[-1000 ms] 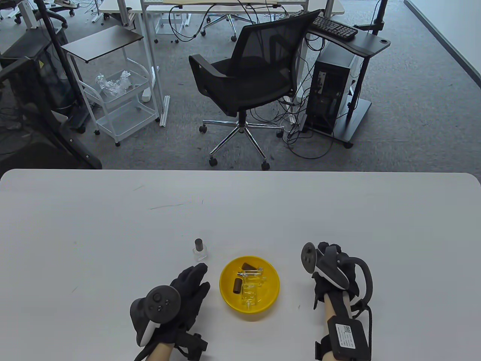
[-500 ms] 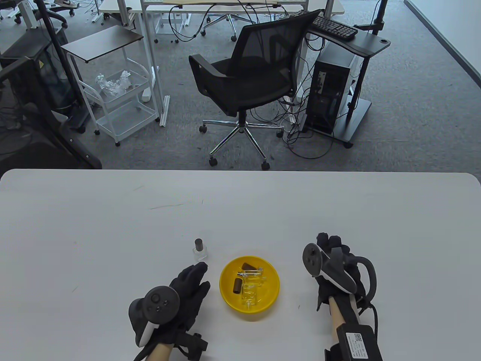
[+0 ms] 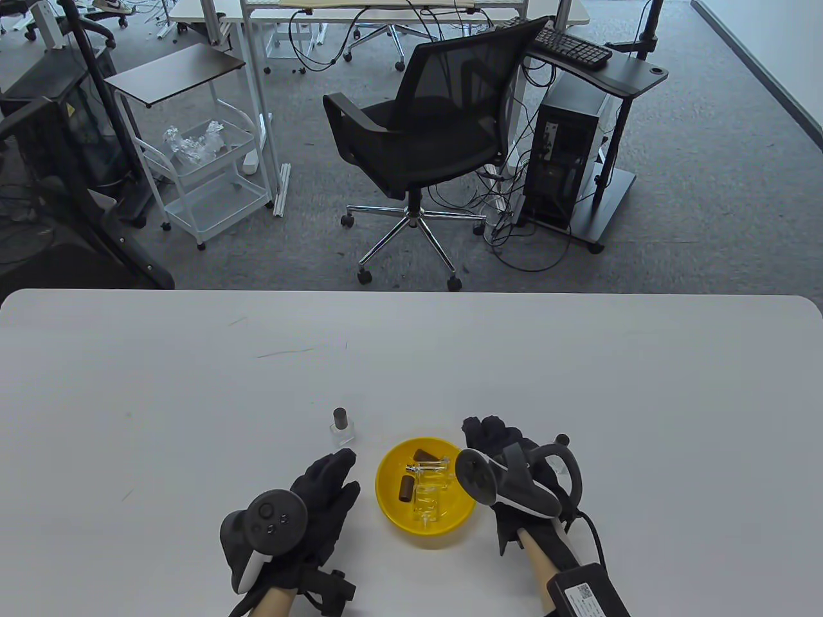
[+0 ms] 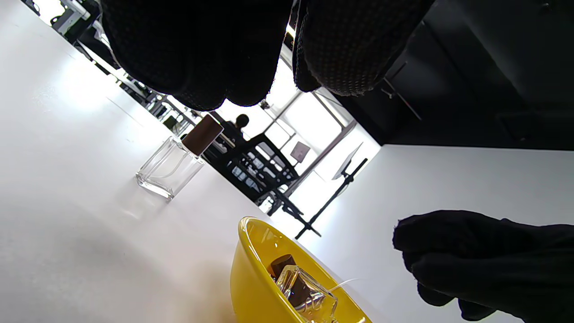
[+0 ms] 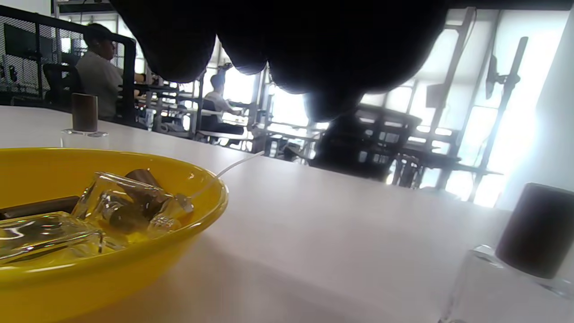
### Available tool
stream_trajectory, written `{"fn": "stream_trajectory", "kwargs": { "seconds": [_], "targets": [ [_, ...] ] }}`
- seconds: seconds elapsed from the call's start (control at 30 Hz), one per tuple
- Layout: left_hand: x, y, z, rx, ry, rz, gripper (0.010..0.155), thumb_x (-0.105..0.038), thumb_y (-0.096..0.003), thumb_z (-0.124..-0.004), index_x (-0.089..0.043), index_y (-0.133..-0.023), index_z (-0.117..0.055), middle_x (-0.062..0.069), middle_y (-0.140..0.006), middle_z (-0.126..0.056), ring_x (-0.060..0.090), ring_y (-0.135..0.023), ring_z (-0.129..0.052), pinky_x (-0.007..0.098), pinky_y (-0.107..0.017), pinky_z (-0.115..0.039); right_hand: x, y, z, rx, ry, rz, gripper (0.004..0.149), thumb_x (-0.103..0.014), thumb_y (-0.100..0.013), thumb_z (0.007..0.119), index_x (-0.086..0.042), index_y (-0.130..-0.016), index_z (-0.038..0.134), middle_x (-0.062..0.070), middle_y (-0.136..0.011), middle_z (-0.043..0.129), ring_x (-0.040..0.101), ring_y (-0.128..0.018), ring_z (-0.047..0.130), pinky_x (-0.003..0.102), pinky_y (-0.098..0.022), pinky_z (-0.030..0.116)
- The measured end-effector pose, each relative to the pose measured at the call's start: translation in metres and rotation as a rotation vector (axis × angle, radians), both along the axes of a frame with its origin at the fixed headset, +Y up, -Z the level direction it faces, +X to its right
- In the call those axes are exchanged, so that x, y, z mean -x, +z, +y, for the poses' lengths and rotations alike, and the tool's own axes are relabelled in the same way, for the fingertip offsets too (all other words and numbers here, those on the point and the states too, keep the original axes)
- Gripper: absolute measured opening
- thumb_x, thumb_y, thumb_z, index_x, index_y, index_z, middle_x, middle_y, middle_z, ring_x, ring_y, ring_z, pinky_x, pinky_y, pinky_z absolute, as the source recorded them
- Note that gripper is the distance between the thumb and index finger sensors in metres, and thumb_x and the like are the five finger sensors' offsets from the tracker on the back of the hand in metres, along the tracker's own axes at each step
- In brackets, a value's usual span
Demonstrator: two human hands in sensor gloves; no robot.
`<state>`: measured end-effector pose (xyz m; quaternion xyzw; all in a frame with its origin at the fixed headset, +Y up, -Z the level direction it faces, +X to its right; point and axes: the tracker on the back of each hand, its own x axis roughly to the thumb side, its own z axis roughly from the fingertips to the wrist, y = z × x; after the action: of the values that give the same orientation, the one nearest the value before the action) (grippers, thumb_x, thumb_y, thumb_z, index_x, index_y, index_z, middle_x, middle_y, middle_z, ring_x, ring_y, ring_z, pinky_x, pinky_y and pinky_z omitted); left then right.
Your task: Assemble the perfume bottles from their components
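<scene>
Second capped bottle (image 5: 515, 264), right-wrist view only

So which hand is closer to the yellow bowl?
Right. The right hand is at the yellow bowl's far right rim, overlapping its edge in the table view. The left hand lies flat on the table to the bowl's left, a small gap away.

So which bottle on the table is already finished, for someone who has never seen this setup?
Start at the yellow bowl near the front of the white table. Just beyond its left rim, ahead of the left hand, stands the assembled perfume bottle. It is upright and capped in dark brown, whereas the glass bottles in the bowl lie loose among separate caps.
</scene>
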<state>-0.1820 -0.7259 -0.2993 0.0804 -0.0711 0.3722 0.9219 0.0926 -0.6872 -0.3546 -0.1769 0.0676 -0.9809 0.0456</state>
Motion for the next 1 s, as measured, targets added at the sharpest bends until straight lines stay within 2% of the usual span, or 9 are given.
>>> {"fn": "stream_trajectory", "kwargs": {
  "seconds": [0.23,0.3,0.4,0.73,1.0],
  "targets": [
    [-0.002,0.000,0.000,0.002,-0.011,-0.006,0.055,-0.039,-0.0548,-0.076,-0.030,-0.109,-0.067,0.015,-0.106,-0.074,0.041,-0.088,-0.081,0.048,-0.062,-0.075,0.031,0.001,-0.018,0.027,0.032,0.081,0.054,-0.036,-0.056,0.079,-0.016,-0.104,0.063,0.012,-0.102,0.078,0.035,-0.075,0.090,0.043,-0.048,0.081],
    [-0.002,0.000,0.000,0.003,-0.011,-0.006,0.055,-0.039,-0.0548,-0.076,-0.031,-0.108,-0.067,0.015,-0.106,-0.074,0.041,-0.087,-0.081,0.048,-0.062,-0.075,0.039,0.000,-0.022,0.034,0.046,0.088,0.055,-0.036,-0.055,0.080,-0.016,-0.104,0.064,0.011,-0.100,0.080,0.033,-0.070,0.094,0.037,-0.041,0.082],
    [-0.002,0.000,0.000,0.004,-0.015,-0.009,0.055,-0.039,-0.0548,-0.076,-0.030,-0.108,-0.067,0.015,-0.106,-0.074,0.041,-0.087,-0.082,0.048,-0.062,-0.075,0.049,-0.001,-0.028,0.053,0.087,0.088,0.057,-0.037,-0.055,0.081,-0.016,-0.105,0.063,0.012,-0.102,0.079,0.030,-0.067,0.094,0.034,-0.038,0.082],
    [-0.004,0.000,0.001,0.004,-0.025,-0.017,0.056,-0.039,-0.0548,-0.076,-0.029,-0.109,-0.066,0.015,-0.106,-0.074,0.041,-0.087,-0.082,0.048,-0.062,-0.076,0.070,-0.010,-0.047,0.140,0.218,0.037,0.065,-0.039,-0.055,0.080,-0.012,-0.109,0.055,0.017,-0.103,0.077,0.026,-0.060,0.096,0.032,-0.035,0.082],
    [-0.005,0.000,0.000,0.002,-0.027,-0.017,0.056,-0.039,-0.0546,-0.076,-0.028,-0.108,-0.067,0.015,-0.106,-0.075,0.040,-0.086,-0.083,0.047,-0.061,-0.076,0.069,-0.015,-0.048,0.187,0.162,0.029,0.066,-0.036,-0.056,0.080,-0.009,-0.109,0.052,0.018,-0.101,0.077,0.027,-0.060,0.096,0.032,-0.034,0.082]
  ]
}}
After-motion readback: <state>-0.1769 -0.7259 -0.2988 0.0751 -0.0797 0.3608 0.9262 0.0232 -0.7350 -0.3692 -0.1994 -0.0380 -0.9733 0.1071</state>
